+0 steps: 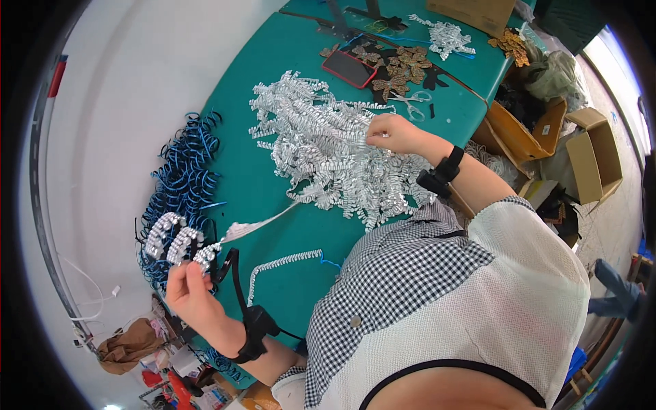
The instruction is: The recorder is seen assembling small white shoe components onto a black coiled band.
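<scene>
A big tangled heap of silver beaded trim [321, 137] lies on the green table. My left hand [198, 301], raised over the table's left edge, pinches a coiled length of silver trim [183, 244]. From those fingers a pale strip [260, 224] stretches back toward the heap. On the heap's right side my right hand [396, 133] is closed, its fingertips pinching trim at the surface; they hide the exact piece. A separate short length of silver trim [283, 260] with a blue thread at one end lies bent in front of me.
Dark blue curly strips [181, 171] pile along the table's left edge. Behind the heap are scissors [411, 106], a red-edged phone [349, 69] and gold-brown flower-shaped pieces [410, 65]. Open cardboard boxes [593, 157] stand at the right. A white wall [137, 82] borders the left.
</scene>
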`<state>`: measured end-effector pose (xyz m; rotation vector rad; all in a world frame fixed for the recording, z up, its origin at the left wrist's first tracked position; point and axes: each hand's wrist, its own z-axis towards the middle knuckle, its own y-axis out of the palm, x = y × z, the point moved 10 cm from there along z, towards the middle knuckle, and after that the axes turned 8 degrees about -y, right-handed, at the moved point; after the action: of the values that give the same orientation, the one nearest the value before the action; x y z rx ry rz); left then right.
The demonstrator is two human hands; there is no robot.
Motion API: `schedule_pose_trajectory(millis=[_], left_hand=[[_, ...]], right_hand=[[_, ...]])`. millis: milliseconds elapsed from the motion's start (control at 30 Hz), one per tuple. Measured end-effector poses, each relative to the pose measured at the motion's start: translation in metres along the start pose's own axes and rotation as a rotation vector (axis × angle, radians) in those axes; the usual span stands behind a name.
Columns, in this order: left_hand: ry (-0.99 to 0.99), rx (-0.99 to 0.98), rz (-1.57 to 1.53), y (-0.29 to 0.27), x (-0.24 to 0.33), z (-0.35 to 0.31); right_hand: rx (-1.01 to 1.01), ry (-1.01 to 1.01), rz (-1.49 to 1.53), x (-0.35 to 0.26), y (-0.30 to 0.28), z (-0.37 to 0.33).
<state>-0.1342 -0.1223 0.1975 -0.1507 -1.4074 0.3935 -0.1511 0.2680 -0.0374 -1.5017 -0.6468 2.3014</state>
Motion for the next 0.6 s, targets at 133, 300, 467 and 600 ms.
schedule_pose_trajectory(millis=[133,300,467,600], left_hand=[[0.071,-0.019,-0.104,-0.034,0.025,-0.019],[0.234,-0.052,-0.054,-0.049,0.046,-0.038],[0.325,-0.089,-0.009,-0.044,0.066,-0.060],[0.335,-0.076,0.090,-0.055,0.073,-0.066]], right_hand=[[-0.202,0.091,-0.535,0.026,0.022,-0.018],[-0.146,-0.186,-0.025,-0.120,0.050,0.030],[-0.382,-0.398,0.765,-0.274,0.112,0.068],[-0.683,-0.324,0.905,-0.313,0.149,0.073]])
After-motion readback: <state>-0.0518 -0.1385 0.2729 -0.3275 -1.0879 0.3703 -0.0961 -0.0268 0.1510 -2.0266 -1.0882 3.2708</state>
